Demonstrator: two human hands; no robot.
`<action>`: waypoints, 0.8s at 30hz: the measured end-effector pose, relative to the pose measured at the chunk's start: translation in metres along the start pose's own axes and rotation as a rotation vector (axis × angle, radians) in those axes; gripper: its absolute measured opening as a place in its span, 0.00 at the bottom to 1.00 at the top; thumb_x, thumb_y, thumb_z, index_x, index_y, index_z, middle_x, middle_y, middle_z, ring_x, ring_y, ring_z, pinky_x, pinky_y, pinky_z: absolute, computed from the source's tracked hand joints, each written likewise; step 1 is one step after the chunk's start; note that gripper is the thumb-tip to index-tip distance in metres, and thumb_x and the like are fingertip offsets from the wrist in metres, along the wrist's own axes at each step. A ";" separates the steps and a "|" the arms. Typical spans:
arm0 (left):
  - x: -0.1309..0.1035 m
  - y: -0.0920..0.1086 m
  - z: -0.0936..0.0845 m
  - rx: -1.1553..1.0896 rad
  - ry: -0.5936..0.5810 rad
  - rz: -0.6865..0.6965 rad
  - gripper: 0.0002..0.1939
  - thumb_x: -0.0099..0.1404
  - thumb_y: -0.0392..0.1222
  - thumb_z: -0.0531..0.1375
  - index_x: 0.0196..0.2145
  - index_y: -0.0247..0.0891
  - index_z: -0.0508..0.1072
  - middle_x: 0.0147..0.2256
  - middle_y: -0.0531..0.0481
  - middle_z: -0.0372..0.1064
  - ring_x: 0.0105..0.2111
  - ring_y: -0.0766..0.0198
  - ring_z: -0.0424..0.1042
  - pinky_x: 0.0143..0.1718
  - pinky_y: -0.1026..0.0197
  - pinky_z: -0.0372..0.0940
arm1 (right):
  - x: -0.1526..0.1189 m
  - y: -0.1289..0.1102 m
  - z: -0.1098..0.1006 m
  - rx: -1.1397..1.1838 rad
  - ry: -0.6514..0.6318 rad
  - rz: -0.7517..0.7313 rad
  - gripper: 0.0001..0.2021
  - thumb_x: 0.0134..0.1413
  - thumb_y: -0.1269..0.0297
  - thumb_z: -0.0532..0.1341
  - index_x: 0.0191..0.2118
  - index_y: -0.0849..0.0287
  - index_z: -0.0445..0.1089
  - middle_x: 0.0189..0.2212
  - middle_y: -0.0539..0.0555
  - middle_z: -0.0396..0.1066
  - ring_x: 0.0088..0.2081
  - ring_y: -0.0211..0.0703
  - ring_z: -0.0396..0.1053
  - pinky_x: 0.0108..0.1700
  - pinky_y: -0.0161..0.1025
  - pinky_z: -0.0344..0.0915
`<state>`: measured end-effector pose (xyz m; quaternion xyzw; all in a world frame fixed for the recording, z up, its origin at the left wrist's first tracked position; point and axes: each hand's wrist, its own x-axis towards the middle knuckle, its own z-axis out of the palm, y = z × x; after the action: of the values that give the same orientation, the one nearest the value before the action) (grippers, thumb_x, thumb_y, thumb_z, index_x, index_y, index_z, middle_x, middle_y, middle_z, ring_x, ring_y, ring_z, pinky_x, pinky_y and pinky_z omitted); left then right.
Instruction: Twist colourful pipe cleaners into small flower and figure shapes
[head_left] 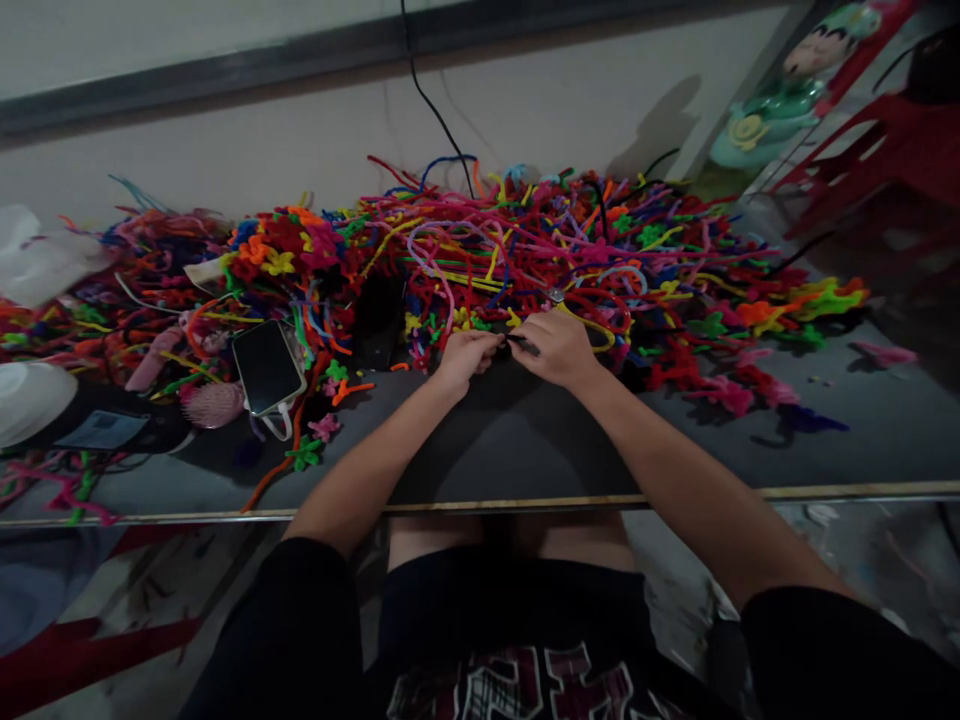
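both hands, left hand [471, 358] and right hand [553, 347], were nearly together, fingers pinched on a small dark piece [511, 339] between them, above the bench [517, 440], before heaped pipe cleaners [465, 250].

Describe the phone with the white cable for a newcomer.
On the dark table, find the left side of the fuzzy-stem pile. There the phone lies right of the pink bristly brush, its pale rim and white cable unlike the black slab farther right.
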<state>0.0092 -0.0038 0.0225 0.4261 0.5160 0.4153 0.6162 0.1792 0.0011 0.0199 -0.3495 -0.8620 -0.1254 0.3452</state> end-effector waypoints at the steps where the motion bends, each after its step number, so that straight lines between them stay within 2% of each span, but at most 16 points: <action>1: 0.000 0.002 0.000 -0.096 -0.031 -0.075 0.07 0.56 0.38 0.61 0.24 0.33 0.70 0.15 0.61 0.50 0.12 0.78 0.47 0.15 0.70 0.40 | 0.001 -0.001 -0.001 -0.032 0.013 -0.033 0.10 0.58 0.66 0.54 0.32 0.59 0.72 0.26 0.54 0.70 0.30 0.41 0.65 0.35 0.39 0.58; 4: -0.004 0.010 -0.002 -0.308 -0.140 -0.250 0.08 0.58 0.37 0.59 0.23 0.32 0.67 0.15 0.62 0.46 0.11 0.79 0.44 0.12 0.71 0.39 | 0.002 -0.001 -0.004 -0.113 0.029 -0.127 0.11 0.60 0.66 0.53 0.34 0.59 0.73 0.27 0.53 0.70 0.30 0.41 0.64 0.36 0.40 0.58; 6: -0.009 0.015 -0.002 -0.402 -0.213 -0.313 0.10 0.60 0.36 0.57 0.22 0.32 0.65 0.15 0.62 0.43 0.11 0.79 0.43 0.12 0.71 0.40 | 0.001 0.000 -0.006 -0.135 0.036 -0.179 0.11 0.61 0.65 0.54 0.36 0.58 0.73 0.26 0.53 0.70 0.30 0.41 0.64 0.36 0.41 0.58; 9: -0.017 0.019 -0.001 -0.462 -0.346 -0.282 0.10 0.62 0.37 0.56 0.24 0.32 0.66 0.16 0.60 0.44 0.13 0.78 0.46 0.13 0.72 0.45 | -0.002 0.003 -0.009 -0.104 0.059 -0.183 0.11 0.61 0.63 0.54 0.39 0.58 0.74 0.26 0.54 0.70 0.30 0.42 0.65 0.36 0.42 0.59; 11: -0.021 0.018 0.001 -0.439 -0.422 -0.229 0.08 0.63 0.38 0.57 0.27 0.33 0.67 0.18 0.59 0.48 0.15 0.77 0.49 0.15 0.72 0.47 | -0.005 0.006 -0.012 -0.046 0.030 -0.117 0.12 0.61 0.60 0.54 0.40 0.57 0.74 0.27 0.55 0.70 0.32 0.43 0.66 0.37 0.44 0.61; 14: -0.022 0.013 0.003 -0.331 -0.447 -0.156 0.07 0.64 0.41 0.56 0.30 0.36 0.69 0.19 0.56 0.52 0.17 0.75 0.50 0.17 0.70 0.49 | -0.007 0.009 -0.016 0.056 -0.053 0.016 0.14 0.61 0.58 0.53 0.42 0.55 0.74 0.29 0.57 0.71 0.35 0.47 0.67 0.40 0.47 0.62; 17: -0.016 0.006 0.003 -0.126 -0.363 -0.053 0.09 0.64 0.45 0.56 0.33 0.37 0.72 0.20 0.55 0.56 0.18 0.73 0.54 0.17 0.68 0.50 | -0.008 0.010 -0.016 0.123 -0.083 0.109 0.14 0.61 0.57 0.53 0.42 0.55 0.74 0.30 0.59 0.71 0.38 0.49 0.68 0.43 0.49 0.62; 19: -0.011 0.001 0.000 0.030 -0.206 0.075 0.12 0.64 0.48 0.56 0.35 0.37 0.73 0.22 0.53 0.62 0.18 0.73 0.57 0.18 0.67 0.51 | -0.008 0.010 -0.012 0.148 -0.076 0.155 0.13 0.59 0.58 0.54 0.40 0.56 0.74 0.31 0.59 0.72 0.38 0.49 0.68 0.43 0.48 0.62; 22: -0.003 -0.003 -0.007 0.251 0.022 0.387 0.13 0.63 0.48 0.57 0.40 0.38 0.74 0.31 0.50 0.72 0.24 0.69 0.67 0.25 0.65 0.60 | -0.006 0.007 -0.005 0.234 -0.037 0.256 0.12 0.57 0.58 0.56 0.35 0.58 0.74 0.29 0.57 0.71 0.33 0.46 0.68 0.38 0.43 0.63; 24: -0.001 -0.003 -0.012 0.438 0.072 0.603 0.12 0.63 0.47 0.58 0.39 0.39 0.76 0.35 0.48 0.75 0.32 0.66 0.71 0.33 0.63 0.65 | -0.004 0.003 -0.003 0.349 -0.013 0.339 0.11 0.55 0.58 0.57 0.32 0.59 0.72 0.25 0.55 0.69 0.29 0.42 0.65 0.34 0.41 0.62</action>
<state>-0.0023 -0.0048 0.0190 0.6658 0.4651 0.4727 0.3421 0.1846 -0.0001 0.0189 -0.4250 -0.8019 0.0873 0.4108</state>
